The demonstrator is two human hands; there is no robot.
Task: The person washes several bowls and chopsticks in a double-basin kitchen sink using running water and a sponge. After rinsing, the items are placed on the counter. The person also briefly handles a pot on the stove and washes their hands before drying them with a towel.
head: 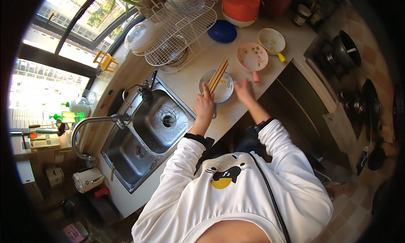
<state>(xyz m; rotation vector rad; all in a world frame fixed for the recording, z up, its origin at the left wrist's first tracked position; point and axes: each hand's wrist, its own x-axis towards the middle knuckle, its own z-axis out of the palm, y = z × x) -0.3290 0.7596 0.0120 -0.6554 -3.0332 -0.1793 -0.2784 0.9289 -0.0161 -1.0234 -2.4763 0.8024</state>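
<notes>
My left hand (pixel 204 104) grips a bundle of several wooden chopsticks (pixel 219 74), which slant up and away from my fingers. Beneath them on the counter is a blue-rimmed bowl with a handle (pixel 225 95); the hand and chopsticks cover its left part. To the right of that bowl, my right hand (pixel 244 91) is blurred, its thumb and fingers apart and nothing visible in it. Farther back, just beyond this hand, lies a pink floral bowl with a handle (pixel 252 56). A cream bowl with a yellow handle (pixel 271 40) sits behind it.
To my left is a double-basin steel sink (pixel 161 122) with a curved faucet (pixel 91 119). A white wire rack (pixel 182 34) stands at the back, near a blue lid (pixel 222 31) and a red-topped appliance (pixel 240 5). A stove with a black pan (pixel 345 49) is at right.
</notes>
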